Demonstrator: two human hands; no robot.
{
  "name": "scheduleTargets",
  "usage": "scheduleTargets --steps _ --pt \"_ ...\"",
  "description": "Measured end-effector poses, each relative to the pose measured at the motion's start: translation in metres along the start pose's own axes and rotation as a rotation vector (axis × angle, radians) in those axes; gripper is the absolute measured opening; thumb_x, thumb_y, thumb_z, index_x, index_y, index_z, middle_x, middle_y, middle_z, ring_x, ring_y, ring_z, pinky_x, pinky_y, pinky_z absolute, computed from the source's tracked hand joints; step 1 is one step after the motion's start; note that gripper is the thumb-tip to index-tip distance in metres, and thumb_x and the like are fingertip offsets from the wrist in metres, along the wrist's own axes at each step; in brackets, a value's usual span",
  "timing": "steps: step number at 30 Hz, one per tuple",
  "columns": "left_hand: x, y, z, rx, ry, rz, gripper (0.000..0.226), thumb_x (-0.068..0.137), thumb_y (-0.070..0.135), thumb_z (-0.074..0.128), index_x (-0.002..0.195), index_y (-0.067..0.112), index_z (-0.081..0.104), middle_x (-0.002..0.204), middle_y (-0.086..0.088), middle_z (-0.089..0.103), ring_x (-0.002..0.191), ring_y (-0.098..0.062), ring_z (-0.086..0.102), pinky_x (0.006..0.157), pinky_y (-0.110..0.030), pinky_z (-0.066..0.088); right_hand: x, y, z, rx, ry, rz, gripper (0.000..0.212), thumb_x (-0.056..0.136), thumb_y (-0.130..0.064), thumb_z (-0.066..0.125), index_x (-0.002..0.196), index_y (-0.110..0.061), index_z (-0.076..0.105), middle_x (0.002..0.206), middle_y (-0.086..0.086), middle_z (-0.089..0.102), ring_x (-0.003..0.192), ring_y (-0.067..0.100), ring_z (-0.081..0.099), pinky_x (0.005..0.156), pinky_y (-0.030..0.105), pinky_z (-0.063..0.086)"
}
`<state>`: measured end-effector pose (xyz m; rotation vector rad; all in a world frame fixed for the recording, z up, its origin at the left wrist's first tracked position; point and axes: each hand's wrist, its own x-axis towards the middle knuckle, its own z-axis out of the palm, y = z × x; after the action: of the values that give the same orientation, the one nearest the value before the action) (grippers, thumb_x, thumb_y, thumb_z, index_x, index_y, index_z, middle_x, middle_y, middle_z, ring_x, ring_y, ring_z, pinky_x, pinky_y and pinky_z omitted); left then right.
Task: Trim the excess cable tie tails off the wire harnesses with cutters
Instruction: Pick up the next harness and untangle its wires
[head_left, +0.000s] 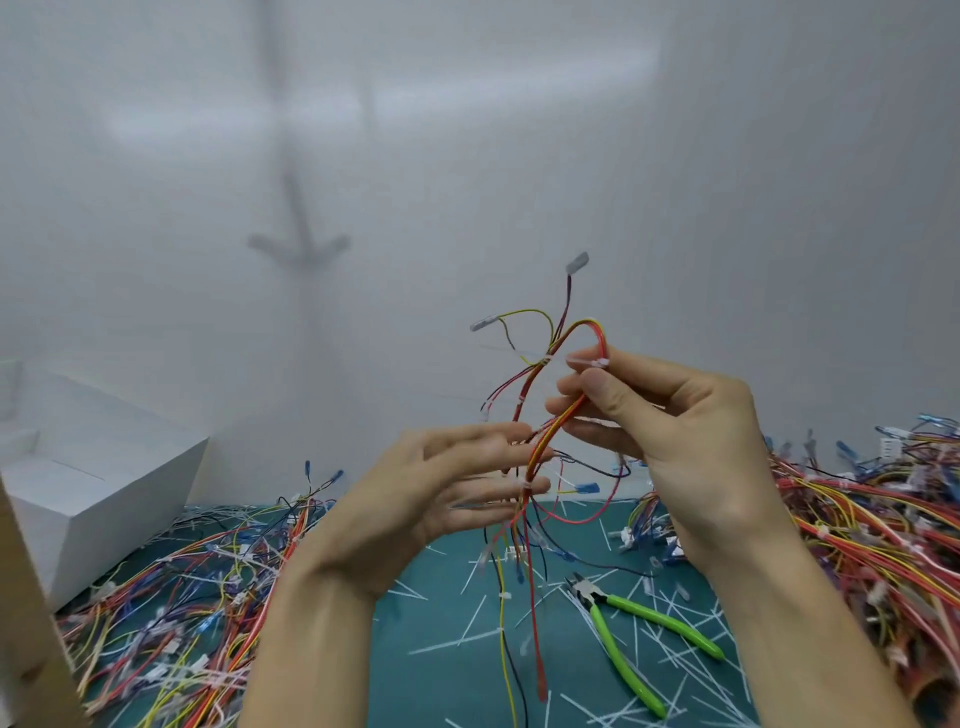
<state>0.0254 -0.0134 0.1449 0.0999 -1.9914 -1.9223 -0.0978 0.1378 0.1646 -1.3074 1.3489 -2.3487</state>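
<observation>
Wire harness (550, 431): held upright at the centre of the frame, above the teal mat (441, 686), loose wire ends hanging below.
Right hand (691, 431): thumb and fingers pinch the red-and-yellow bundle just below a white cable tie (587, 362), whose short tail points left.
Left hand (415, 493): fingers straight, tips touching the lower bundle; grips nothing.
Cutters (660, 621): green-handled, lying on the mat at lower right, well apart from both hands.
Risk, wire nick: the tie sits tight on the wires, so blades set carelessly could bite insulation.
Risk, tangle: hanging ends may snag on the piles.
Risk, missed tie: several ties on one harness; motion blur hides some.
Surroundings: harness piles at lower left (182, 597) and right edge (857, 519); white box (104, 493) at left.
Obstruction: cut tails (467, 639) litter the mat around the cutters.
</observation>
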Motion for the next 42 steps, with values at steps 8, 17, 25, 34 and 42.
scheduleTargets --steps 8,17,25,34,42 --pt "0.016 -0.013 -0.016 -0.805 0.33 -0.12 0.064 0.097 0.044 0.049 0.128 -0.011 0.054 0.115 -0.025 0.07 0.098 -0.029 0.073 0.078 -0.041 0.061 -0.007 0.001 0.001 -0.248 -0.546 0.237 0.017 0.086 0.002 0.068 0.097 -0.006 0.079 0.081 0.017 0.076 0.077 0.022 0.074 0.07 0.027 0.061" --pt "0.002 0.004 -0.016 -0.364 0.576 0.126 0.015 0.095 0.012 0.057 0.089 0.008 0.07 0.085 -0.009 0.078 0.072 -0.02 0.076 0.055 -0.025 0.059 -0.009 0.028 0.004 -0.887 -0.802 0.484 0.015 0.083 -0.015 0.078 0.097 -0.017 0.079 0.079 -0.002 0.077 0.066 0.004 0.067 0.062 0.022 0.055" --pt "-0.004 0.011 0.003 0.233 0.38 0.219 0.008 0.091 0.002 0.062 0.091 0.008 0.068 0.087 -0.016 0.075 0.074 -0.027 0.074 0.07 -0.028 0.061 0.0 0.012 -0.006 -0.927 -0.122 0.08 0.012 0.095 -0.021 0.06 0.093 -0.023 0.072 0.073 -0.006 0.073 0.059 0.002 0.069 0.062 0.024 0.059" --pt "0.004 0.008 0.025 0.869 0.484 0.434 0.007 0.09 0.027 0.069 0.089 0.031 0.063 0.079 0.015 0.067 0.077 -0.004 0.064 0.072 -0.032 0.054 -0.004 -0.005 -0.002 -0.753 0.4 -0.198 0.034 0.088 -0.053 0.06 0.073 -0.023 0.06 0.065 -0.008 0.063 0.065 0.004 0.059 0.059 0.031 0.047" --pt "0.009 0.002 0.046 1.225 0.44 0.588 0.007 0.095 0.03 0.059 0.098 0.035 0.061 0.094 0.014 0.064 0.086 -0.012 0.06 0.065 -0.037 0.051 -0.004 -0.002 0.004 -0.569 0.21 -0.125 0.009 0.083 -0.033 0.076 0.077 -0.038 0.072 0.07 -0.017 0.072 0.059 0.004 0.069 0.065 0.037 0.061"
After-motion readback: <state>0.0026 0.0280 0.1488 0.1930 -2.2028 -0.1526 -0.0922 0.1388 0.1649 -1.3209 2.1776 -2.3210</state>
